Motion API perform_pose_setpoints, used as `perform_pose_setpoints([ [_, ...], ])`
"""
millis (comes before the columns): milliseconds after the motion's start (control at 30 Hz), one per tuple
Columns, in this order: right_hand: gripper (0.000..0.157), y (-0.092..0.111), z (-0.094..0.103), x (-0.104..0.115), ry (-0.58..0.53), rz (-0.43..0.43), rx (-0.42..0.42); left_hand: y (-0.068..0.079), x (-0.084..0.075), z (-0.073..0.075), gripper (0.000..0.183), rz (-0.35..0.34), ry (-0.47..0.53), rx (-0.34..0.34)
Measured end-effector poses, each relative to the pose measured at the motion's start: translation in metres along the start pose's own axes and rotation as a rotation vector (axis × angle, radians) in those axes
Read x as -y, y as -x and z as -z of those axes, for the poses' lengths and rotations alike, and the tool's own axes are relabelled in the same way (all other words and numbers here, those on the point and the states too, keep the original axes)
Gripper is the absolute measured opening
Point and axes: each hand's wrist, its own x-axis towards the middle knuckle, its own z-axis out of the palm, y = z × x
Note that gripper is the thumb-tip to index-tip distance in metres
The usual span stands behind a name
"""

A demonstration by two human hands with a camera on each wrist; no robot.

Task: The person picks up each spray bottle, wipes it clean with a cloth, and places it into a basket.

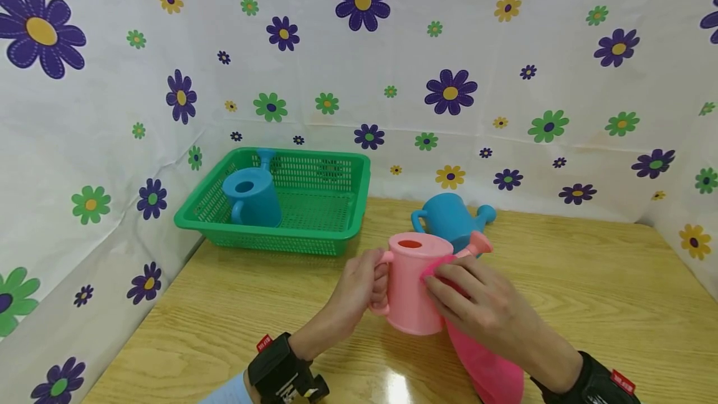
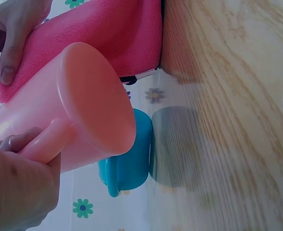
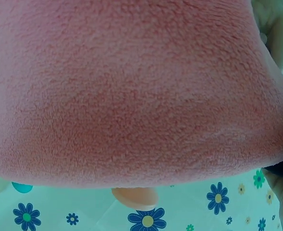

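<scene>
One pink watering can (image 1: 415, 298): raised above the surface (image 1: 617, 292), spout to the right, its base showing in the left wrist view.
Left hand (image 1: 358, 285): fingers curled round the can's handle, forearm coming in from lower left.
Right hand (image 1: 488, 304): bent over the can's spout side, gripping pink cloth (image 1: 493, 370) against its wall; the thumb shows only in the left wrist view.
Cloth's reach: hangs below the hand, cut off at the head view's lower edge; fills most of the right wrist view.
Rear blue can (image 1: 445, 220): on the surface, partly hidden by the pink one.
Green basket (image 1: 269, 242): far left, another blue can (image 1: 262, 204) inside, its foot behind the rim.
</scene>
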Motion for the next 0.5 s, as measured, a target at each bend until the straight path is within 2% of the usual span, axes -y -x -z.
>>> perform_pose_setpoints([
  [233, 0.027, 0.002, -0.002, 0.003, -0.023, 0.034, 0.039, -0.003, -0.004, 0.001, 0.047, 0.010, 0.064, -0.036],
  [500, 0.039, -0.002, -0.004, 0.009, -0.029, 0.093, 0.015, -0.005, -0.013, 0.005, 0.046, -0.019, 0.165, -0.075],
])
